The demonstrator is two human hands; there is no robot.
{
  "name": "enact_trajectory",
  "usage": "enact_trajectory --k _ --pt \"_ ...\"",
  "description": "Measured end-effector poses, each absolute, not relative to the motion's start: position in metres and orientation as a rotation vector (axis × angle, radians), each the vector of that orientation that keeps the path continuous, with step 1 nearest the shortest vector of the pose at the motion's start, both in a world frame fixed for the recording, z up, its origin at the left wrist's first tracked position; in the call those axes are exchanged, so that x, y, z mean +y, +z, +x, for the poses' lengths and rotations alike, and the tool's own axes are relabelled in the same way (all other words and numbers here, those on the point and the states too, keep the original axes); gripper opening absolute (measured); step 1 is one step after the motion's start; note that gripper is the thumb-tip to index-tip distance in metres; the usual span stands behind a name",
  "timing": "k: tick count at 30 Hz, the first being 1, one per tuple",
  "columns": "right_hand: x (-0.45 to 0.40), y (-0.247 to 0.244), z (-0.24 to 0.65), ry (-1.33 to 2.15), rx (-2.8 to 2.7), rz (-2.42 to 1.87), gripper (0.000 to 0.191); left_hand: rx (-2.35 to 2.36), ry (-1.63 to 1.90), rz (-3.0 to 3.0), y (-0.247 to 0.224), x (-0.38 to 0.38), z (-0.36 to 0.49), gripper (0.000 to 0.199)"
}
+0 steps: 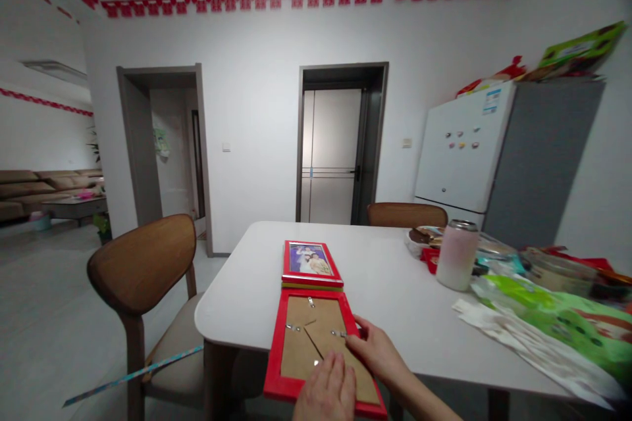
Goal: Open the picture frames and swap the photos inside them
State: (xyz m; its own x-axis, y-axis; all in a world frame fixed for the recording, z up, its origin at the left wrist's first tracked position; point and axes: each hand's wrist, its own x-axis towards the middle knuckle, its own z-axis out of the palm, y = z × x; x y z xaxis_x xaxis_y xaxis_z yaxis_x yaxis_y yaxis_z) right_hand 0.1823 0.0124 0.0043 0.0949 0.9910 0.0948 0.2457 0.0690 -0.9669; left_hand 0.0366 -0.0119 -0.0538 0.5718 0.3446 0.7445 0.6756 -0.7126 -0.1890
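Observation:
A red picture frame [277,355] lies back side up at the near edge of the white table, its lower part reaching past the edge. Its brown backing board [301,342] carries small metal turn clips [338,333] and a thin dark strut. My left hand [326,389] rests with its fingers lying on the lower part of the board, partly covering a clip. Gripping the frame's right side is my right hand [378,347], its thumb near the right clip. Just beyond, touching or nearly so, sits a second red frame [337,270] with a photo facing up.
On the right of the white table [237,276] stand a pink-and-white tumbler [458,256], a green package [553,316], white cloth or tissue [518,335] and several containers. Brown chairs [148,270] stand at the left and far side. A fridge [459,151] is behind.

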Motion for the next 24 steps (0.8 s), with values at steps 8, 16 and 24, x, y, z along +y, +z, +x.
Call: enact_trajectory --k 8,16,24 --pt "0.024 0.002 0.190 0.217 -1.886 -1.769 0.033 -0.910 -0.815 -2.513 -0.058 -0.017 0.052 0.030" --pt "0.027 0.005 0.185 0.151 -1.947 -1.754 0.024 -1.273 -0.619 -3.026 -0.011 -0.022 0.004 0.065" --pt "0.027 0.003 0.184 0.099 -1.925 -1.794 0.026 -1.541 -0.714 -3.056 0.009 -0.019 -0.035 0.059"
